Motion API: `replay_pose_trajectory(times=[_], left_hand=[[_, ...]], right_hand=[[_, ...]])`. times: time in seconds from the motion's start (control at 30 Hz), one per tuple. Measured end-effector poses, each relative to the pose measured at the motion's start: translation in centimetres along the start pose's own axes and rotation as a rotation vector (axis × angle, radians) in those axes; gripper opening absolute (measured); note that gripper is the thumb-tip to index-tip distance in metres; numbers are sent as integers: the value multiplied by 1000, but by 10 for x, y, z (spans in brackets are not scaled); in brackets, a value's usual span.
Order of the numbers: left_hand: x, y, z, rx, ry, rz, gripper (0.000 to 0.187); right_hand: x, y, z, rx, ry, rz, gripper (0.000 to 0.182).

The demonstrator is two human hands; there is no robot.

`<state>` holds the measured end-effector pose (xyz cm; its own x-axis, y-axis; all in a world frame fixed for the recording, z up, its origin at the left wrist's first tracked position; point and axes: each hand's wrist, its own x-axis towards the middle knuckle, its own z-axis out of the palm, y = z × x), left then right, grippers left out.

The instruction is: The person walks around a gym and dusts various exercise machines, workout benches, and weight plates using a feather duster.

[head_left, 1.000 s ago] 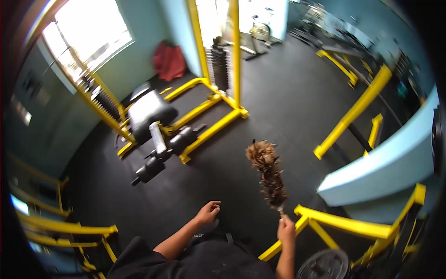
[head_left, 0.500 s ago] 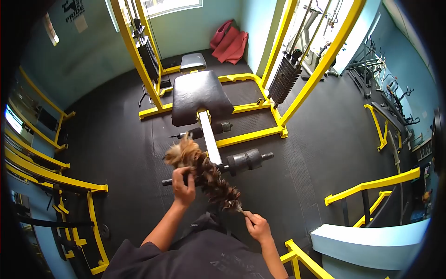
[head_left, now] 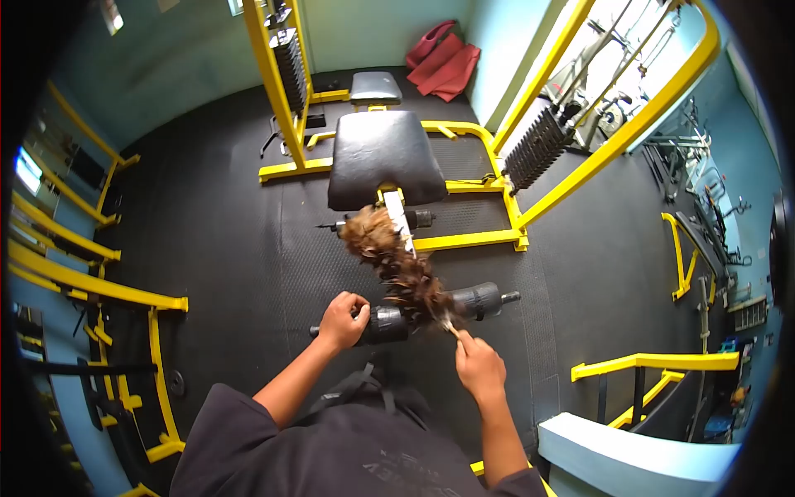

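My right hand grips the handle of a brown feather duster. The feathers slant up and left, overlapping the white metal post and the black foam roller of a weight machine. Apart from the feathers, my left hand has its fingers curled in and no object showing in them. It overlaps the roller bar beside the left foam pad. Above the duster's tip is the machine's black padded seat.
Yellow frame bars and a weight stack stand on the right of the seat. More yellow equipment lines the left side. A light blue ledge is close at lower right. Red mats lean in the far corner.
My left hand has come off the duster's feathers and sits lower, by the roller. The duster has moved right and up with my right hand. The view has shifted.
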<state>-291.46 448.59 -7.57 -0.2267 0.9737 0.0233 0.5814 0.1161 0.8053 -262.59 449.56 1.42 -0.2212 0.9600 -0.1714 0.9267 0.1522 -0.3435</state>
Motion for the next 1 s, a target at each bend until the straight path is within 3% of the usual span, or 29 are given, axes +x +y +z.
replay_pose_trajectory(times=[0.13, 0.37, 0.4, 0.47, 0.57, 0.63, 0.7, 0.83, 1.0], left_hand=[[-10, -7, 0, 27, 35, 67, 18], [-41, -5, -56, 95, -138, 120, 53], [-36, -15, -67, 85, -128, 128, 53], [-24, -44, -96, -254, -168, -53, 42], [3, -100, -146, -231, -14, -125, 25], [19, -129, -186, -218, 64, -148, 26], [25, -169, -224, -168, 195, -302, 33], [31, -252, -289, -152, 346, -323, 41], [54, -294, -344, -64, 309, -414, 33]], right_hand=[[65, -16, 1, -103, 29, 32, 20], [114, -43, 22, -74, 19, 65, 23], [121, -49, 31, -91, 12, 119, 23], [134, -59, 54, -67, 28, 168, 23], [143, -115, 69, 23, 29, 203, 24], [142, -156, 85, 126, -42, 79, 26], [148, -193, 118, 102, -26, 122, 28], [165, -264, 171, 364, 15, 163, 29], [194, -308, 229, 514, 69, 210, 29]])
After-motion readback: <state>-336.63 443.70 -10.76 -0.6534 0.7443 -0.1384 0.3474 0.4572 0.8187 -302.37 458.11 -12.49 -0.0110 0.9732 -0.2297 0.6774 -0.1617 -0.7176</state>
